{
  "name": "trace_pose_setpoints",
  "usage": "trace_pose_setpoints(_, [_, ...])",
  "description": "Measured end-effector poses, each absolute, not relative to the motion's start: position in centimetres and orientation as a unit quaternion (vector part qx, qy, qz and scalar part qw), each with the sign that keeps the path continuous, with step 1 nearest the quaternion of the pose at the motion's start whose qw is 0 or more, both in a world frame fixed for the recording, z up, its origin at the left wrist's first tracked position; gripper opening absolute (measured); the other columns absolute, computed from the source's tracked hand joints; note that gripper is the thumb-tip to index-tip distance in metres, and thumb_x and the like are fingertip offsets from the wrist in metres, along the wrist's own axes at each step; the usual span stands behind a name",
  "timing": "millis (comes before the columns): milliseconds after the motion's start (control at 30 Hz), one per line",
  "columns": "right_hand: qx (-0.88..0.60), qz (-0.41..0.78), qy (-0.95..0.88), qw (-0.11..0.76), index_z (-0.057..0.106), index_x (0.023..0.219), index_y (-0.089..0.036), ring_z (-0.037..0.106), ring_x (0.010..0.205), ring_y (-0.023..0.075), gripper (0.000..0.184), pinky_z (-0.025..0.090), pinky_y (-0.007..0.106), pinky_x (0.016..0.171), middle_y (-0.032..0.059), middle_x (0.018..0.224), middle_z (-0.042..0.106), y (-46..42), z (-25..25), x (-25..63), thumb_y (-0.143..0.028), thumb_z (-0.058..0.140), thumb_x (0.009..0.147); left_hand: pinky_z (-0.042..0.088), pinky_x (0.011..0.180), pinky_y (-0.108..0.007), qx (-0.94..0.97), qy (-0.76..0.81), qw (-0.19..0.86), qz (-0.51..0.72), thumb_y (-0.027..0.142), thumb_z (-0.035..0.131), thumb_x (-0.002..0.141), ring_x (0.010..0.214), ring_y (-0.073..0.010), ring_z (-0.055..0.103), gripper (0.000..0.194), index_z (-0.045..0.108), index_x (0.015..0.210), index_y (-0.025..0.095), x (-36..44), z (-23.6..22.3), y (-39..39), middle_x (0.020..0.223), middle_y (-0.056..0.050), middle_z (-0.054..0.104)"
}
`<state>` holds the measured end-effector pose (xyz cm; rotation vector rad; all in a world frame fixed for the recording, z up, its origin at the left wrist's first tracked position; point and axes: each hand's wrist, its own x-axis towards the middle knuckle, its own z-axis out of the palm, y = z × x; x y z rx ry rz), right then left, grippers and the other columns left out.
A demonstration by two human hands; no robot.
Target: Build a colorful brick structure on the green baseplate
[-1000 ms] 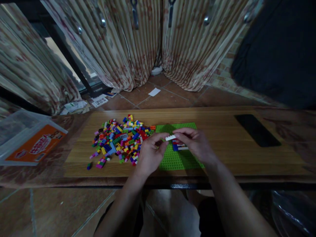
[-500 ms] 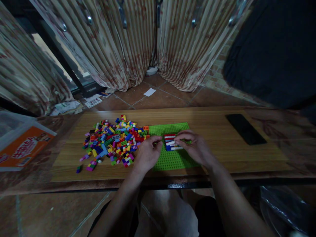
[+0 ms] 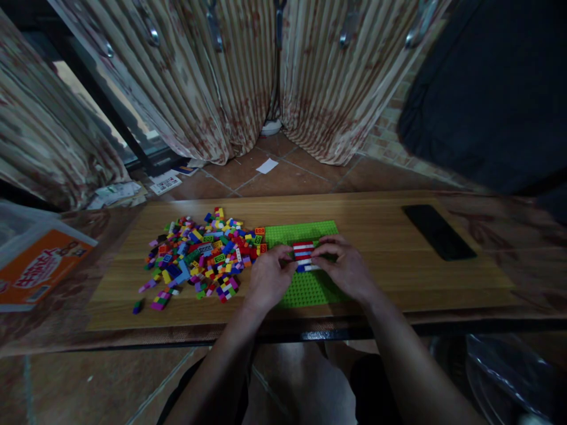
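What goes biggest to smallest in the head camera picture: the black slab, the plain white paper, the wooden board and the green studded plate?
1. Wooden board
2. Green studded plate, partly covered
3. Black slab
4. Plain white paper; it lies farther away, so its real size is unsure.

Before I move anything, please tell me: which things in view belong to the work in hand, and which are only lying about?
In the work, it seems:
left hand and right hand, at the striped build
green baseplate under it
loose bricks beside it

Seemingly just lying about:
flat black object
white paper on the floor
tub with orange label, its link unclear
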<state>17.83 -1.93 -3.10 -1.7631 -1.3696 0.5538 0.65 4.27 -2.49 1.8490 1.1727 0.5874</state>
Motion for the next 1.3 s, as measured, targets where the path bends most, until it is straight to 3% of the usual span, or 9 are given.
trace_pose_setpoints(267, [-0.714, 0.2, -0.537, 0.401, 0.072, 0.075, -0.023, 0.06, 0.098, 0.0204, 0.004, 0.043, 0.04, 0.093, 0.005, 0.103, 0.06, -1.8, -2.8, 17.5, -0.021, 0.07, 0.072, 0.052, 0.078, -0.033, 0.766, 0.471, 0.37, 0.232, 0.015, 0.062, 0.079, 0.085, -0.0189, 0.068, 0.028, 0.065, 0.106, 0.021, 0.9, -3.0, 4.0, 0.093, -0.005, 0.073])
trace_pose_setpoints(567, [-0.731, 0.196, -0.515, 0.403, 0.07, 0.074, -0.021, 0.062, 0.082, 0.0196, 0.006, 0.046, 0.037, 0.081, 0.0038, 0.086, 0.065, -1.8, -2.9, 17.5, -0.027, 0.068, 0.072, 0.052, 0.074, -0.032, 0.758, 0.483, 0.374, 0.228, 0.017, 0.063, 0.079, 0.081, -0.019, 0.068, 0.026, 0.066, 0.104, 0.022, 1.1, -2.8, 3.9, 0.091, -0.004, 0.073])
trace_pose_setpoints(767, [-0.739, 0.192, -0.514, 0.39, 0.07, 0.073, -0.021, 0.061, 0.075, 0.0183, 0.008, 0.046, 0.034, 0.073, 0.0029, 0.08, 0.065, -1.8, -2.8, 17.5, -0.029, 0.068, 0.073, 0.051, 0.071, -0.031, 0.749, 0.474, 0.392, 0.247, 0.028, 0.059, 0.083, 0.077, -0.0191, 0.068, 0.017, 0.069, 0.095, 0.021, 1.1, -2.3, 4.2, 0.087, -0.005, 0.074])
trace_pose_setpoints(967, [-0.751, 0.195, -0.506, 0.377, 0.071, 0.074, -0.02, 0.059, 0.068, 0.0172, 0.01, 0.045, 0.033, 0.068, 0.0036, 0.077, 0.066, -1.7, -2.9, 17.4, -0.029, 0.067, 0.073, 0.05, 0.072, -0.031, 0.735, 0.522, 0.362, 0.238, 0.025, 0.063, 0.08, 0.08, -0.0196, 0.067, 0.012, 0.07, 0.089, 0.021, 2.0, -2.9, 4.2, 0.088, -0.005, 0.074])
trace_pose_setpoints(1300, [-0.735, 0.255, -0.469, 0.419, 0.071, 0.071, -0.02, 0.06, 0.063, 0.0164, 0.013, 0.046, 0.031, 0.063, 0.0017, 0.07, 0.068, -1.7, -2.9, 17.6, -0.033, 0.069, 0.069, 0.048, 0.07, -0.03, 0.74, 0.523, 0.351, 0.236, 0.026, 0.062, 0.081, 0.078, -0.0196, 0.067, 0.01, 0.07, 0.086, 0.023, 1.9, -2.7, 4.0, 0.085, -0.004, 0.074])
